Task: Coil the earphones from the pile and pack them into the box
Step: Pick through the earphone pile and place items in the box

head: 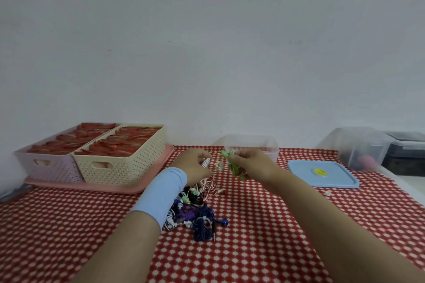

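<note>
Holding: our right hand (253, 165) is closed round the green earphones (232, 166), a loose bundle of cord with loops sticking out above and below our fingers.
Left hand: our left hand (193, 163) has its fingers curled and pinches a pale cord (205, 163) at its white end. That cord trails down to the pile.
Between the hands: a thin strand runs from the pale cord across to the green earphones. We cannot tell which set it belongs to.
Pile: the pile (195, 211) lies on the table (253, 248) near its middle, under our left wrist. It is a tangle of white, pink, green, purple and dark blue cords.
Band: a light blue band (161, 193) wraps our left wrist and covers part of the pile.
Box: the clear box (253, 142) stands at the far edge of the table, just behind both hands, with its top open. We cannot make out what is in it.
Lid: a blue lid (322, 173) lies flat towards the right edge, apart from the box.
Far left corner: a pink basket (46, 167) and a cream basket (128, 163) stand side by side on a pink tray (103, 187), both filled with red items.
Far right corner: clear tubs (356, 147) stand against the wall.
</note>
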Action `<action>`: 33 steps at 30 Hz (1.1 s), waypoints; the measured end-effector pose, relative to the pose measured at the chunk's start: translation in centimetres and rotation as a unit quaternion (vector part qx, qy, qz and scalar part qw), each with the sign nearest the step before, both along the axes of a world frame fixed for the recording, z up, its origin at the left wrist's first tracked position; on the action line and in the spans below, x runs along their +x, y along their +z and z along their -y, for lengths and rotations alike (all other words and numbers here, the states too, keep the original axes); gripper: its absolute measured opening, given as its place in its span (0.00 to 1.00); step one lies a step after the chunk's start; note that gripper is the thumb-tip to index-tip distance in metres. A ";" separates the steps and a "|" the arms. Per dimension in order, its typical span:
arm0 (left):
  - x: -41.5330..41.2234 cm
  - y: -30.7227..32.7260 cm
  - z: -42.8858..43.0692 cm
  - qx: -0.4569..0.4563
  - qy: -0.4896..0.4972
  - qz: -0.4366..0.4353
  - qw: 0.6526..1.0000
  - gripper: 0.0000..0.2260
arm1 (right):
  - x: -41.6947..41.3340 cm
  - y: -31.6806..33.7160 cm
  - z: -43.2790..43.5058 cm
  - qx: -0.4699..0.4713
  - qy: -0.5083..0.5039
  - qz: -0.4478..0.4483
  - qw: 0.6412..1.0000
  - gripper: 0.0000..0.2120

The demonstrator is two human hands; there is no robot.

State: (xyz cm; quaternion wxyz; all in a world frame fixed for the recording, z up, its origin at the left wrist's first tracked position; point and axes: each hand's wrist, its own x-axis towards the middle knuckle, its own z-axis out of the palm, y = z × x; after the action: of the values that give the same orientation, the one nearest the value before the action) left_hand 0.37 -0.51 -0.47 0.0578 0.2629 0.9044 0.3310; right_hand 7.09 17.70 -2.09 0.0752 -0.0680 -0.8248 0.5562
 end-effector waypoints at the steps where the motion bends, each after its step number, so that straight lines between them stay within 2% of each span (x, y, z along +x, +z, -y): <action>1: 0.0 0.1 0.0 -0.016 0.003 -0.005 1.000 0.20 | -0.1 -0.1 0.2 0.002 -0.007 -0.002 1.000 0.12; 3: 0.0 0.4 0.0 -0.022 -0.002 0.002 1.000 0.19 | -0.4 -0.2 0.5 -0.018 -0.017 -0.007 1.000 0.12; 6: 0.2 0.4 0.0 0.003 -0.019 0.039 0.999 0.19 | -0.4 -0.1 0.7 -0.113 -0.017 -0.011 0.993 0.13; 9: 0.4 -0.2 -0.2 -0.026 -0.051 0.061 0.996 0.20 | -0.4 0.1 0.8 -0.180 -0.018 -0.023 0.983 0.13; 11: 0.4 -0.4 -0.5 -0.043 -0.061 0.046 0.996 0.13 | -0.5 0.2 0.9 -0.186 -0.023 -0.025 0.982 0.13; 14: 0.8 -0.1 -0.7 -0.020 -0.063 0.036 0.997 0.12 | -0.5 0.0 0.9 -0.186 -0.040 -0.008 0.982 0.15; 16: 1.0 0.1 -0.9 0.000 -0.071 0.034 0.997 0.07 | -0.4 -0.3 0.6 -0.196 -0.042 0.008 0.980 0.14; 21: 1.2 -0.4 -1.0 0.022 -0.089 0.043 0.995 0.05 | 0.0 -1.1 0.1 -0.154 0.011 0.030 0.988 0.04; 26: 1.0 -1.4 -1.2 0.039 -0.094 0.044 0.994 0.06 | 0.2 -1.8 -0.4 -0.128 0.010 0.019 0.992 0.05; 29: 0.8 -1.8 -1.4 0.056 -0.086 0.036 0.994 0.07 | 0.2 -2.1 -0.5 -0.185 0.022 0.030 0.982 0.08; 33: 0.3 -2.5 -1.4 0.079 -0.063 -0.003 0.995 0.06 | 0.1 -2.3 -1.2 -0.332 0.030 0.055 0.941 0.07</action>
State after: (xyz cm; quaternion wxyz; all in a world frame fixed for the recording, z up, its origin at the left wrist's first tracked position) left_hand 0.68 0.92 -3.02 0.0549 0.3241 0.8574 0.3960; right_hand 7.17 18.90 -4.40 -0.0139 -0.0954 -0.5977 0.7959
